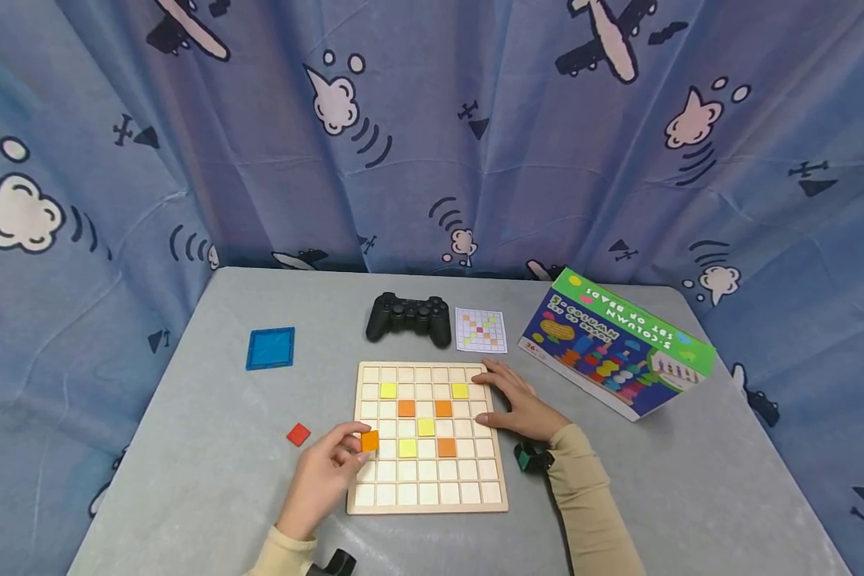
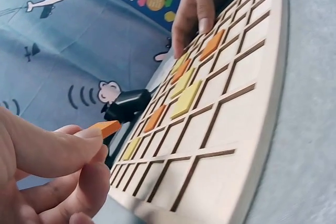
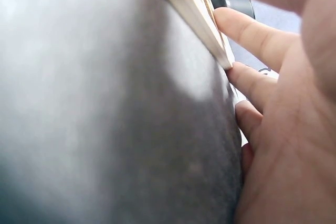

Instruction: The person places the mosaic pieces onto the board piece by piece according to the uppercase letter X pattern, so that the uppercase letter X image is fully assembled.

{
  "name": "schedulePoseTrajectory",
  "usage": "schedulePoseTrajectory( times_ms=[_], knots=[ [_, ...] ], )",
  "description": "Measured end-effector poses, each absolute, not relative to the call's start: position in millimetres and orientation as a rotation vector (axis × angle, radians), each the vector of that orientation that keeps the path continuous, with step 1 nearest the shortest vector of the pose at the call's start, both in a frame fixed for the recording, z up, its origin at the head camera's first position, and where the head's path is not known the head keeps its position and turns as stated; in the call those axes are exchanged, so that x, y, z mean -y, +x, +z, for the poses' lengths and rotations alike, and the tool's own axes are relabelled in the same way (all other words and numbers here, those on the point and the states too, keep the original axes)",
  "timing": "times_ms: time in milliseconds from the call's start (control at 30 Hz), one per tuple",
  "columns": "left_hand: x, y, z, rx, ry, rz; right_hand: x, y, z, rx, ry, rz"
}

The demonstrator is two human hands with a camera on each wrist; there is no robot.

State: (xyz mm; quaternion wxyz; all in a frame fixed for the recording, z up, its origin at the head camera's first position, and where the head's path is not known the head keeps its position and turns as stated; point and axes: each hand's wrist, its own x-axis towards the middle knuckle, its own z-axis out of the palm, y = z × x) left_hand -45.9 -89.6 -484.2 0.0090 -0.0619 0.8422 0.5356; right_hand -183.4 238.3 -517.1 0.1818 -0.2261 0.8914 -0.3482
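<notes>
My left hand [image 1: 324, 474] pinches an orange square tile [image 1: 370, 442] between thumb and fingers, over the left edge of the wooden grid board [image 1: 428, 508]. In the left wrist view the tile [image 2: 108, 128] sticks out past the thumb tip, above the board's surface. Several yellow tiles [image 1: 426, 426] and three orange tiles [image 1: 447, 447] lie in the board's squares. On the right side of the board rests my right hand [image 1: 524, 406], its fingers spread over the upper right edge. The right wrist view has these fingers [image 3: 257, 35] along the board's rim.
A red tile [image 1: 298, 434] lies on the table left of the board, with a blue tray [image 1: 270, 349] farther back. Behind the board are a black game controller [image 1: 408, 318] and a printed pattern card [image 1: 481, 330]. A colourful bead-set box [image 1: 612, 344] stands at the back right.
</notes>
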Motion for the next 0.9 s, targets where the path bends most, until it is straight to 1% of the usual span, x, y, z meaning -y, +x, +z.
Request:
schedulePoseTrajectory(
  times_ms=[567, 700, 900],
  knots=[
    [79.3, -39.5, -494.7, -2.698, 0.055, 1.424, -236.0, -183.6, -515.1, -2.521, -0.623, -0.965],
    [78.4, -38.7, -494.5, -2.707, 0.085, 1.393, -236.4, -183.5, -515.1, -2.518, -0.626, -0.972],
    [75.5, -36.7, -493.1, -2.840, 0.140, 1.225, -236.8, -183.2, -514.7, -2.517, -0.627, -0.971]
  ],
)
